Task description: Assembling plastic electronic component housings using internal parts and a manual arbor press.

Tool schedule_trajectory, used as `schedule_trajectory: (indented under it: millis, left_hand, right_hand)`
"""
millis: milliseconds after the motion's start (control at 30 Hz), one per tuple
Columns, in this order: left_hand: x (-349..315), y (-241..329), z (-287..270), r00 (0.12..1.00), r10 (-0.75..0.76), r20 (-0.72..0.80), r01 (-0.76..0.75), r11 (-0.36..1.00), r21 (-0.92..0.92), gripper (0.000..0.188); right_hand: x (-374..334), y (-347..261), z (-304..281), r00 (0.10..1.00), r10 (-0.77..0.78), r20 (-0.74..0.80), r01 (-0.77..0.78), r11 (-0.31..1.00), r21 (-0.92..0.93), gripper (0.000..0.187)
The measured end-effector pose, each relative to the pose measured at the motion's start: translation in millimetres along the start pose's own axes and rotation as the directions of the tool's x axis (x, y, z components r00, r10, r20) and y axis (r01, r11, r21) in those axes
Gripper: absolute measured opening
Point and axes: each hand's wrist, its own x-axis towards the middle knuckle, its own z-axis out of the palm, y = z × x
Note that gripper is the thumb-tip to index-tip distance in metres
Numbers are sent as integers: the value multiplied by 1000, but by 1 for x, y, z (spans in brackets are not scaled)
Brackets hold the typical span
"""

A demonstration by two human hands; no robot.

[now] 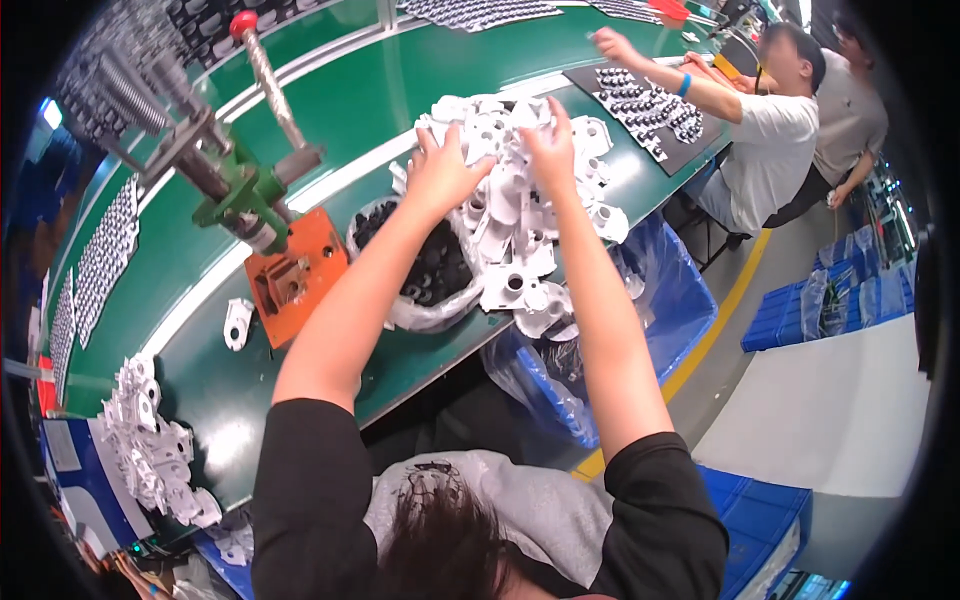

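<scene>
Both hands press into a heap of white moulded plastic parts (520, 215): left hand (440, 170) and right hand (550, 145) side by side, with a clear bag of small black parts (425, 270) under the left forearm.

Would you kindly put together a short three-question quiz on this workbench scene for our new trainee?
1. True or false: both hands rest on the pile of white plastic parts.
2. What lies in the clear bag beside that pile? A) black parts B) red caps C) screws
3. What colour is the base plate of the hand press?

Key:
1. True: the left hand and right hand lie spread on the pile.
2. A
3. Orange
</scene>
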Motion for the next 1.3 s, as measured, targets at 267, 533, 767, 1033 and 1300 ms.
schedule_trajectory:
  millis: [267,533,767,1033,1300]
  left_hand:
    - [-120,48,-26,761,627,167,-625,777,-69,64]
    - [-174,13,85,874,339,349,-302,940,-156,30]
    - [-181,7,81,925,332,187,-298,936,-186,51]
    - [-287,-92,-109,661,563,495,65,615,-786,32]
    - [-360,-261,-190,914,-406,-23,277,661,-697,22]
  right_hand:
    - [-44,-72,-103,935,352,-32,-252,727,638,43]
    - [-238,-37,-223,745,629,224,-555,396,732,59]
    - [-311,-68,-207,585,786,201,-630,285,722,57]
    - [-278,-117,-140,703,492,514,-705,385,596,50]
    - [-256,-164,1,630,325,705,-776,282,563,44]
